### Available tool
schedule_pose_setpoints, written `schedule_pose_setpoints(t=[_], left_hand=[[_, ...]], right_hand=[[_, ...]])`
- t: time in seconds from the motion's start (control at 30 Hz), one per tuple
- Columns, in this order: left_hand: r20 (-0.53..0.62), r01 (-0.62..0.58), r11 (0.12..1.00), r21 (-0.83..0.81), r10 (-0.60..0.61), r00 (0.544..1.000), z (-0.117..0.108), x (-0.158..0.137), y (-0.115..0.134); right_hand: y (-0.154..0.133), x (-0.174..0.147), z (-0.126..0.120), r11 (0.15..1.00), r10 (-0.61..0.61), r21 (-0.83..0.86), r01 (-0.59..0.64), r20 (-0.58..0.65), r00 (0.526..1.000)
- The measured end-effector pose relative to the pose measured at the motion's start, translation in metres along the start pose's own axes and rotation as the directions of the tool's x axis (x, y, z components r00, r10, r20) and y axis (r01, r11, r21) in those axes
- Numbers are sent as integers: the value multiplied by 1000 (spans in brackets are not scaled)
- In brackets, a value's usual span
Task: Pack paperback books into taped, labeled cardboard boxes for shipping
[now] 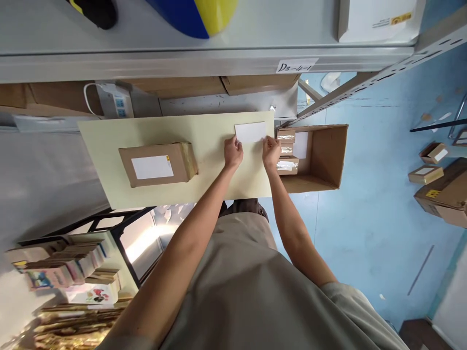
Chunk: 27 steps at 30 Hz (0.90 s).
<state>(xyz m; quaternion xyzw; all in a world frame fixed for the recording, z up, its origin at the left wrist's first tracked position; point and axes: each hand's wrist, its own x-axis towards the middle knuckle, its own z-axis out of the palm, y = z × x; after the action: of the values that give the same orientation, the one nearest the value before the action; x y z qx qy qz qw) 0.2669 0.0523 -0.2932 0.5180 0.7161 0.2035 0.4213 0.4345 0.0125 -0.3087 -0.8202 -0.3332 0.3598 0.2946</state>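
Observation:
Both hands pinch the lower corners of a blank white label point(251, 131), which lies over the right end of a pale cream table point(215, 131). My left hand point(233, 152) is closed on its left corner, and my right hand point(271, 152) on its right corner. On the table's left half lies a taped brown cardboard box point(157, 164) with a white label point(152, 167) on top. An open carton point(328, 158) stands just beyond my right hand, with several small taped boxes point(286, 149) at its left side.
A grey metal shelf point(219, 63) crosses above the table, with brown cartons point(182, 85) below it. At lower left, a rack point(127, 257) holds books point(65, 267) and gold-coloured packages point(73, 321). More cardboard boxes point(447, 192) sit on the blue floor point(368, 233) at right.

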Motion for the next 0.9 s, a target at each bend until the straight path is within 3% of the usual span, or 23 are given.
schedule_pose_setpoints(t=[0.17,0.27,0.4,0.53,0.77,0.83,0.9], left_hand=[[-30,80,997,18,-80,996,-3,-1,8],[-71,162,987,-9,-162,984,-4,4,14],[-119,218,972,-83,-227,967,-6,10,17],[-112,208,972,-107,-220,969,-9,9,16],[-164,204,973,-110,-220,962,-15,3,20],[-167,187,975,-122,-206,964,-15,1,22],[-151,175,972,-154,-198,968,-13,-1,25]], right_hand=[[-2,-7,5,999,-43,-10,43,-53,998],[-9,-7,4,999,4,-49,-8,-94,996],[-18,-1,-3,994,78,-71,-83,-67,995],[-17,4,-6,995,82,-60,-84,-37,996],[-9,3,-1,995,-45,-87,40,-56,997],[-11,1,-2,986,-130,-126,114,-130,983],[-18,-4,-4,952,-264,-193,238,-124,957]])
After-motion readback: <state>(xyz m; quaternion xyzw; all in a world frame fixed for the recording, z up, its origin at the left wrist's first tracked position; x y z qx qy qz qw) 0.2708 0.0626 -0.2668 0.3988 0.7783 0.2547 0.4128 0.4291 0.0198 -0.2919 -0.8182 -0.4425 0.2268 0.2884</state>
